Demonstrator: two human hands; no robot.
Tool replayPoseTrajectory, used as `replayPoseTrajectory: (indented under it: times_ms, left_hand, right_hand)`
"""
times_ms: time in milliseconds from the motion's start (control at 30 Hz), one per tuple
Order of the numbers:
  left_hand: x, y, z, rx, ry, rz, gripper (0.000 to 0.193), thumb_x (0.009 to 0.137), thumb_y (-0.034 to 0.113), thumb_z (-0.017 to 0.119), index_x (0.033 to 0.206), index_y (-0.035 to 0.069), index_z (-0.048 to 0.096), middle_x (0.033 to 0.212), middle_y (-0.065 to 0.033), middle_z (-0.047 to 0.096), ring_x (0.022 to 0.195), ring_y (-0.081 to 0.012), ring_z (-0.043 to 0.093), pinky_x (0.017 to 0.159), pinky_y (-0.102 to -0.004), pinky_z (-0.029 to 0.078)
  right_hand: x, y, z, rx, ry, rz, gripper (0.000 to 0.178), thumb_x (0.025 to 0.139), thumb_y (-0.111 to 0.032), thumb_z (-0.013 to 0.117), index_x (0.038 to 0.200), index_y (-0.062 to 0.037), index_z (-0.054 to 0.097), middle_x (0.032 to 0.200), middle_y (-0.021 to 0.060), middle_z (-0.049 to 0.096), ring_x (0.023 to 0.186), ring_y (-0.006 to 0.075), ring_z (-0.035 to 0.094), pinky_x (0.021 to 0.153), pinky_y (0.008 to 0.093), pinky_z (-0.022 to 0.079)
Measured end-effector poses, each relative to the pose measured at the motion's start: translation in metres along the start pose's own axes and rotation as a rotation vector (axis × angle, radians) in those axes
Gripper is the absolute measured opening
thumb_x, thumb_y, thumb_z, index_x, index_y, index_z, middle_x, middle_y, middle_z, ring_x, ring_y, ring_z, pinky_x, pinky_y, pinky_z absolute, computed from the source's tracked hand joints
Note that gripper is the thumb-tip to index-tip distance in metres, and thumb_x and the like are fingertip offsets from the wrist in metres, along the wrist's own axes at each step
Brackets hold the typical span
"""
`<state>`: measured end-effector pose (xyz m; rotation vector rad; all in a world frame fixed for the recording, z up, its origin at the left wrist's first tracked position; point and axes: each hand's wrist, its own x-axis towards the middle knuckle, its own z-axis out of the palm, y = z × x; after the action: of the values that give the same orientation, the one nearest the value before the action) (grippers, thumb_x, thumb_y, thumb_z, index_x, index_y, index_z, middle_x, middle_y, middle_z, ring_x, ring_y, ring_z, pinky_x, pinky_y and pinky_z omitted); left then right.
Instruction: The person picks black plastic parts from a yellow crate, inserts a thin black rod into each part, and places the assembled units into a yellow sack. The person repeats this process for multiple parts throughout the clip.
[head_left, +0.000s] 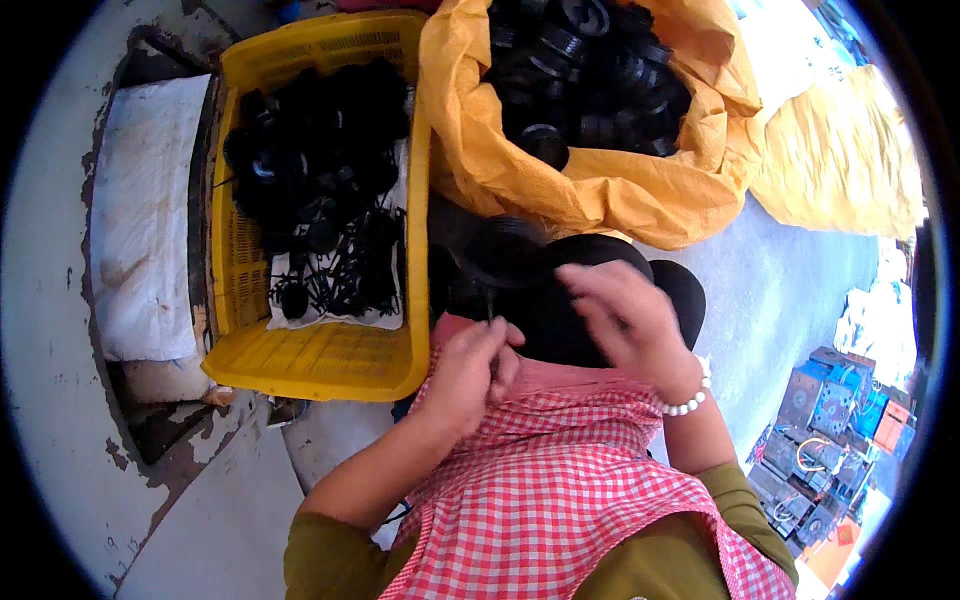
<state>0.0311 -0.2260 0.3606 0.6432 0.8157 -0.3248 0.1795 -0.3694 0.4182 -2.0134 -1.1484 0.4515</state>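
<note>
Over my lap, my left hand (472, 368) is closed in a pinch on a thin black stem (490, 304) that points away from me. Just beyond the stem is a round black plastic part (500, 250), smeared by motion; I cannot tell if the two are joined. My right hand (622, 312), with a white bead bracelet at its wrist, is raised to the right of that part. Its fingers are stretched out, slightly blurred, and nothing shows in them.
A yellow plastic crate (315, 368) at the left holds black parts and thin black sticks on white cloth. Far ahead, an orange-yellow woven sack (620, 200) stands full of round black parts. Another yellow sack (840, 155) lies at the right, with metal blocks (820, 420) below it.
</note>
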Motion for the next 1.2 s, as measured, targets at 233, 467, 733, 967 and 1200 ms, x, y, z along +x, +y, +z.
replayPoseTrajectory:
  times_ms: [233, 467, 733, 967, 1200]
  left_hand:
    - [-0.034, 0.029, -0.014, 0.338, -0.355, 0.118, 0.036, 0.103, 0.033, 0.039, 0.096, 0.003, 0.057, 0.064, -0.0034, 0.057, 0.051, -0.0092, 0.051, 0.050, -0.0212, 0.041]
    - [0.145, 0.021, -0.178, 0.178, 0.897, 0.408, 0.045, 0.092, 0.040, 0.059, 0.119, 0.004, 0.057, 0.113, -0.0107, 0.064, 0.107, -0.0278, 0.058, 0.087, -0.0431, 0.046]
    - [0.198, -0.034, -0.248, 0.734, 0.952, 0.009, 0.064, 0.073, 0.026, 0.078, 0.126, -0.001, 0.055, 0.124, -0.0231, 0.058, 0.111, -0.0343, 0.058, 0.093, -0.0366, 0.046]
    - [0.033, 0.028, -0.119, 0.870, 0.889, 0.981, 0.040, 0.074, 0.021, 0.081, 0.100, 0.003, 0.057, 0.147, -0.0217, 0.031, 0.127, -0.0364, 0.042, 0.103, -0.0386, 0.036]
    - [-0.038, -0.007, -0.049, 1.160, 0.440, 1.220, 0.049, 0.074, 0.016, 0.079, 0.116, 0.004, 0.056, 0.148, -0.0211, 0.030, 0.130, -0.0356, 0.040, 0.107, -0.0397, 0.034]
  right_hand:
    - [0.011, -0.015, 0.039, -0.210, -0.102, -0.311, 0.042, 0.073, -0.010, 0.068, 0.115, -0.0118, 0.063, 0.090, 0.0079, 0.063, 0.074, 0.0280, 0.061, 0.063, 0.0355, 0.051]
    - [-0.008, -0.012, 0.021, -0.129, 0.258, 0.046, 0.027, 0.086, 0.005, 0.059, 0.111, -0.0033, 0.060, 0.087, 0.0105, 0.064, 0.074, 0.0207, 0.063, 0.066, 0.0283, 0.051]
    - [-0.033, -0.026, 0.013, 0.457, 0.386, 0.265, 0.018, 0.099, -0.005, 0.046, 0.113, 0.0006, 0.057, 0.086, 0.0045, 0.061, 0.070, 0.0091, 0.058, 0.067, 0.0214, 0.049]
    - [-0.026, -0.040, 0.018, 0.467, 0.413, 0.260, 0.017, 0.099, -0.003, 0.047, 0.111, 0.0011, 0.058, 0.087, 0.0046, 0.061, 0.071, 0.0082, 0.060, 0.068, 0.0207, 0.051]
    - [0.002, -0.049, 0.049, 0.180, 0.237, -0.016, 0.016, 0.091, -0.006, 0.059, 0.106, -0.0016, 0.061, 0.095, 0.0179, 0.066, 0.083, 0.0311, 0.067, 0.073, 0.0327, 0.054]
